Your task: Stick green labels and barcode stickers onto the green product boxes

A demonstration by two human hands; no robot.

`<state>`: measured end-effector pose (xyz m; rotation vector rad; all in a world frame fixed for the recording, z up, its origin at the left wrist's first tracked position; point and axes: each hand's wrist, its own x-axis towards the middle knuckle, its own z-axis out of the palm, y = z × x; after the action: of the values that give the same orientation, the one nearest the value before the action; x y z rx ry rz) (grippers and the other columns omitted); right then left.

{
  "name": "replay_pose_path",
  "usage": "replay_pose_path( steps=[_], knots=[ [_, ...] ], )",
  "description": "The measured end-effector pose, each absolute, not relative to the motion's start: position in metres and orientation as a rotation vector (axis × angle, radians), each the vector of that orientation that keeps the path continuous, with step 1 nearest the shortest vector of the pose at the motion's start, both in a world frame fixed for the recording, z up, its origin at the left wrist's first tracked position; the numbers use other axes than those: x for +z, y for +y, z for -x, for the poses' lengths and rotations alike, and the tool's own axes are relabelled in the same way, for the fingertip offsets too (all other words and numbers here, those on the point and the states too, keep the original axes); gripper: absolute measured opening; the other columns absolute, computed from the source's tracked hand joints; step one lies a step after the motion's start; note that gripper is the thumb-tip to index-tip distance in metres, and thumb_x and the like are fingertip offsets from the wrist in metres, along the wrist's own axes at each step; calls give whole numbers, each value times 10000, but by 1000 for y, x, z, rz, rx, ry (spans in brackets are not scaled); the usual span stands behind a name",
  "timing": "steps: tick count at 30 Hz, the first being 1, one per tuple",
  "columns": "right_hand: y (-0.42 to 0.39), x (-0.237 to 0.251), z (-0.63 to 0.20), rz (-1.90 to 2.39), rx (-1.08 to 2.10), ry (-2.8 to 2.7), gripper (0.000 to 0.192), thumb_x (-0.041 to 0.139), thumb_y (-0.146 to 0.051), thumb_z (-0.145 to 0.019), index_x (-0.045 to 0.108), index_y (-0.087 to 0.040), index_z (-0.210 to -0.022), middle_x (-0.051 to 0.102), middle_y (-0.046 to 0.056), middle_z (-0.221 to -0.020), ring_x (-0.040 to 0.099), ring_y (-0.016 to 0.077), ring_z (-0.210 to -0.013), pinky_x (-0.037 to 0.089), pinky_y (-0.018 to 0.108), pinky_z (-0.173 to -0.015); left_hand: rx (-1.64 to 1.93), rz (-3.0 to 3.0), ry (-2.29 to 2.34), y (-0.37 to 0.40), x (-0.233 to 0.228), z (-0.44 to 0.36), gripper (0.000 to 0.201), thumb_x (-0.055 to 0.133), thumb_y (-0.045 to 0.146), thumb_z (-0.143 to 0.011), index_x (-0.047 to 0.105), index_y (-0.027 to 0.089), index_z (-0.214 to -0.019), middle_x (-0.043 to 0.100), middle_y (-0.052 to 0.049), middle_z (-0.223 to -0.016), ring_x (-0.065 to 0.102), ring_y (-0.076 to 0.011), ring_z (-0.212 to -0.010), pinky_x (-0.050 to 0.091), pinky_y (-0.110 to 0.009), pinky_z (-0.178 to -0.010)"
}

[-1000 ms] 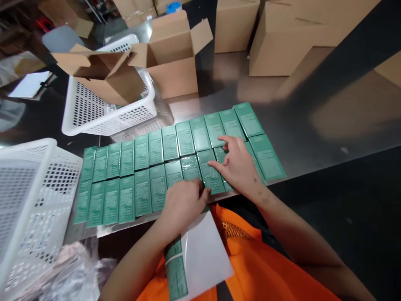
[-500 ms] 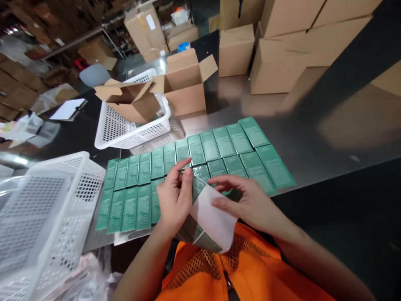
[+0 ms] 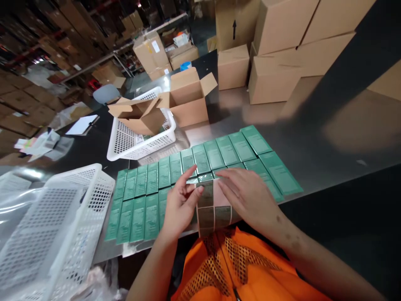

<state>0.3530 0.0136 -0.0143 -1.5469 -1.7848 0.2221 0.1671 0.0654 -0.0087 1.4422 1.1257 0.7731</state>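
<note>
The left hand [image 3: 180,207] holds a sheet of labels [image 3: 213,207] by its left edge at the near edge of the table [image 3: 313,138], thumb and fingers [image 3: 191,184] clamped on the sheet. The right hand [image 3: 249,196] lies flat on the sheet's right part, fingers together and stretched out, pressing rather than gripping. About four dark green labels show on the pale backing; the rest of the sheet is hidden under the hands.

Just behind the sheet, green boxes [image 3: 219,152] lie flat in two rows running from the near left edge towards the middle of the table, side by side and touching. The back row shows roughly eleven boxes; the front row shows about four on the left and two on the right, with the middle ones covered by the hands and sheet.

Two white baskets stand on the table: one [image 3: 62,225] at the near left corner, another [image 3: 125,144] further back holding an open carton [image 3: 138,115]. A second open carton [image 3: 188,98] stands just beside it. Several closed cartons [image 3: 275,79] are stacked at the far edge.
</note>
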Motion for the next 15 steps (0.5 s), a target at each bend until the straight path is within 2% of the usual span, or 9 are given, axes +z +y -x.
replay_pose_path(
  steps=[1,3,7,11,15],
  knots=[
    [14,-15,-352,1487,187,-1777,197,505,-243,-996,645,-197,-1126,728,79,-1083,658,248,-1011,440,403,-877,770,-1455,1129,66,-10,-167,568,675,377,-872,532,222,-1399,317,111,-527,316,-81,-490,287,-208,-499],
    [14,-15,-351,1392,150,-1756,156,555,-254,-986,649,-217,-1106,724,61,-1095,645,234,-1034,413,410,-914,748,-1451,1118,67,-11,-166,530,683,409,-866,577,205,-1344,328,110,-523,298,-78,-493,271,-213,-508],
    [15,-17,-351,1300,35,-1668,77,634,-204,-943,688,-248,-976,742,18,-955,641,207,-930,410,403,-866,707,-1410,1121,69,-14,-167,445,695,498,-838,687,177,-1146,487,69,-540,432,-94,-528,383,-228,-580],
    [14,-28,-354,1233,-216,-1742,164,586,-132,-930,697,-240,-984,751,26,-927,626,216,-904,398,426,-848,739,-1266,1034,71,-10,-169,492,647,601,-837,728,171,-1060,653,-10,-691,567,-126,-650,460,-239,-649],
    [13,-44,-350,1097,-411,-1853,229,526,-106,-949,711,-239,-931,754,-5,-864,638,172,-850,422,404,-823,737,-1098,1061,75,-3,-175,367,817,415,-727,755,171,-993,704,-13,-750,585,-99,-648,455,-193,-618]
  ],
)
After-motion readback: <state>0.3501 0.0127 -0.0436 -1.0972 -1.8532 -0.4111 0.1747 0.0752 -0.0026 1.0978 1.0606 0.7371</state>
